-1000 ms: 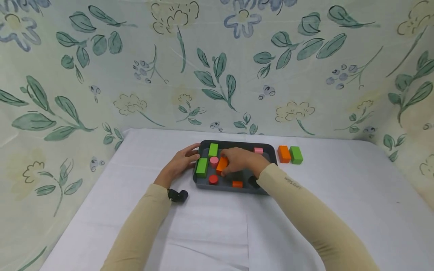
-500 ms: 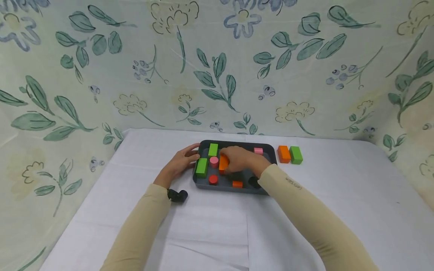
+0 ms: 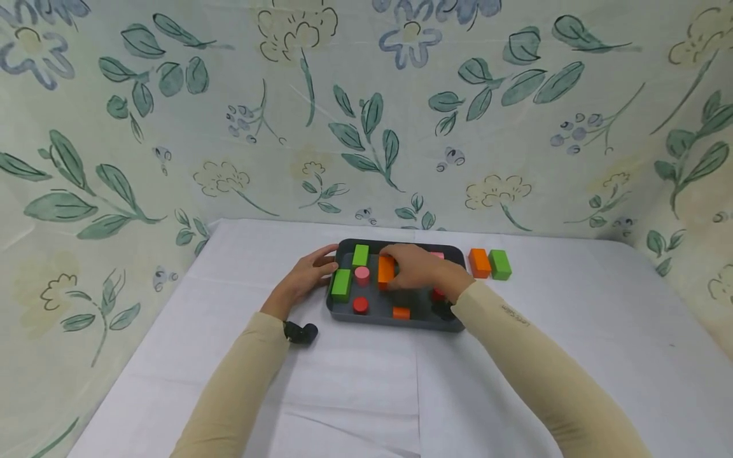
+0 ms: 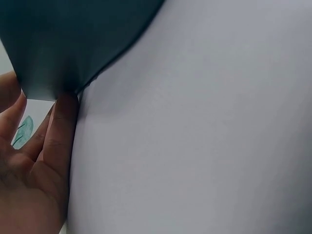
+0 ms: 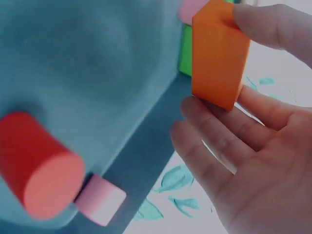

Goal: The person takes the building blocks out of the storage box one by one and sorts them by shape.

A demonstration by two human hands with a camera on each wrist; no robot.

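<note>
A dark grey tray (image 3: 395,323) holds several coloured blocks. My right hand (image 3: 420,266) pinches an orange rectangular block (image 3: 386,272) over the tray, thumb on one end and fingers at the other in the right wrist view. At the tray's left side, my left hand (image 3: 309,275) touches the outer wall with extended fingers (image 4: 61,131). Two green blocks (image 3: 341,285) stand along the tray's left part, beside a pink cylinder (image 3: 362,275). A red cylinder (image 3: 361,305) and a small orange block (image 3: 401,313) lie near the front wall.
Outside the tray on the right stand an orange block (image 3: 480,263) and a green block (image 3: 500,264). Inside the tray's right part are another red cylinder (image 5: 41,168) and a small pink block (image 5: 100,200), partly hidden by my right arm in the head view. Floral cloth (image 3: 401,127) hangs behind the table.
My right hand has moved right with the orange block, away from the pink cylinder, and the block has turned from slanted to upright in view. My left hand stays at the tray's side.
</note>
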